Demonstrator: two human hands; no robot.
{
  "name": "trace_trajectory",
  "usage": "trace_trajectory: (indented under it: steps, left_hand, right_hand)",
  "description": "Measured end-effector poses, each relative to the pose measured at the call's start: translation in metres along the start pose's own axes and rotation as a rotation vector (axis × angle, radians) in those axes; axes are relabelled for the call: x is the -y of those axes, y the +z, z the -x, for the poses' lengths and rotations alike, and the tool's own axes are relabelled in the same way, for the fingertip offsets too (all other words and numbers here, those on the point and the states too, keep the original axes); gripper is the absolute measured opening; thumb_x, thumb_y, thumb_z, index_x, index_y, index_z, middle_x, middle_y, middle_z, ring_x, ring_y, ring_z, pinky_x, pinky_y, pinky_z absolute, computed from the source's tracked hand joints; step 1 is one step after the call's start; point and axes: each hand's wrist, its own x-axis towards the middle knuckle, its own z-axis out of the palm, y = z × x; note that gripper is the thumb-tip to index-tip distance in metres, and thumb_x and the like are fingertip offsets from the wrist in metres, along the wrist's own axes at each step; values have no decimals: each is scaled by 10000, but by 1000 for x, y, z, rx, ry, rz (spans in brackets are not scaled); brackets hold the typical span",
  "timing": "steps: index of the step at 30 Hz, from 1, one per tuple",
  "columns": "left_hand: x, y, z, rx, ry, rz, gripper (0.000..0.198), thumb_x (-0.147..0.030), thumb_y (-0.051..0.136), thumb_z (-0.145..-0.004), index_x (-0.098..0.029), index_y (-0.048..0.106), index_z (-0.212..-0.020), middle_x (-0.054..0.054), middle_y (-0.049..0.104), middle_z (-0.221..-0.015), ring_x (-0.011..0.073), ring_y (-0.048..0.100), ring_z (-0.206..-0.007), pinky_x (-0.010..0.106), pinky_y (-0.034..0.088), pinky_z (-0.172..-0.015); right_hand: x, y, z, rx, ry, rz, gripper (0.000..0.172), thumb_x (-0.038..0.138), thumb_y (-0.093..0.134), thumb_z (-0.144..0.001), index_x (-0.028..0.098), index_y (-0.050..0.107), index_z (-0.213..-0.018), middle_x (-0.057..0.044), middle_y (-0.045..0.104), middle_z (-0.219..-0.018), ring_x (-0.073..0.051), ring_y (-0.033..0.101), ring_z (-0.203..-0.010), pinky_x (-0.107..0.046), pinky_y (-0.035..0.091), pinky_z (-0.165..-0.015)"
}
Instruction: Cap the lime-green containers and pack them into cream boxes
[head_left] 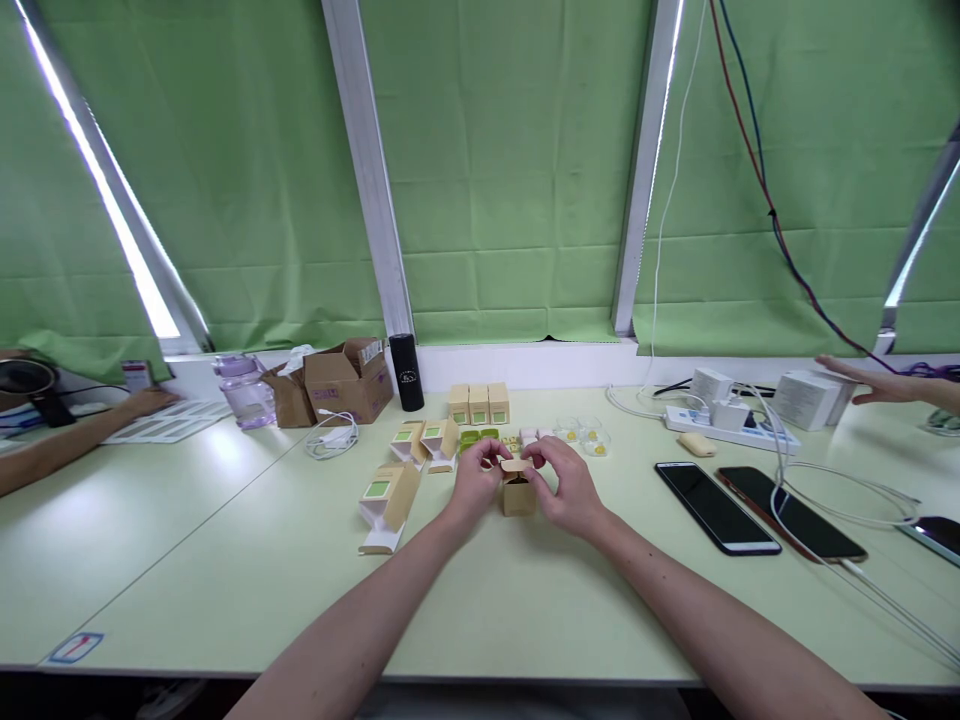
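Observation:
A small kraft cardboard box (519, 501) stands upright on the table with its top flap (516, 466) raised. My left hand (474, 480) is closed, its fingertips pinching the flap's left side. At the right side of the same flap, the thumb and fingers of my right hand (570, 488) also grip the box. Just behind my hands sit green lidded pots (478, 437), pale pink pots (534, 435) and clear round containers (596, 441) with yellow in them. Open kraft boxes with a green window (391, 497) lie to the left. The box's inside is mostly hidden.
Upright kraft boxes (478, 404) stand in a row at the back, near a black cylinder (406, 372) and a brown carton (349, 382). Right of me lie phones (716, 507), cables and a power strip (731, 430). Other people's hands (862, 380) reach in at both sides.

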Motion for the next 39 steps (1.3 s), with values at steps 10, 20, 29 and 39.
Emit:
trace_trajectory:
  steps: [10, 20, 29, 39]
  left_hand:
    - [-5, -2, 1, -4, -15, 49, 192, -138, 519, -624, -188, 669, -733, 26, 654, -776, 179, 556, -767, 295, 416, -726]
    - [-11, 0, 5, 21, 35, -24, 113, -274, 584, -823, -189, 655, -800, 38, 655, -823, 203, 597, -822, 338, 444, -784]
    - [-21, -3, 15, 95, 327, -238, 48, -265, 628, -885, -222, 646, -872, 55, 678, -943, 242, 592, -972, 394, 467, -901]
    - [-24, -2, 16, 124, 410, -295, 53, -184, 629, -850, -228, 607, -831, 47, 670, -895, 252, 569, -955, 406, 465, -872]
  right_hand:
    - [-6, 5, 1, -27, -66, 45, 140, 128, 565, -861, 228, 582, -957, -24, 580, -825, -211, 547, -784, -336, 409, -705]
    - [-7, 7, 2, -17, -101, 65, 216, 77, 565, -787, 230, 562, -940, -16, 568, -831, -205, 541, -776, -319, 385, -696]
    - [-5, 7, 1, -22, -117, 51, 212, 63, 559, -790, 234, 556, -915, -16, 566, -814, -206, 537, -761, -317, 389, -678]
    - [-6, 7, 1, -9, -125, 37, 194, 68, 566, -796, 232, 550, -899, -21, 575, -815, -205, 533, -752, -322, 392, -670]
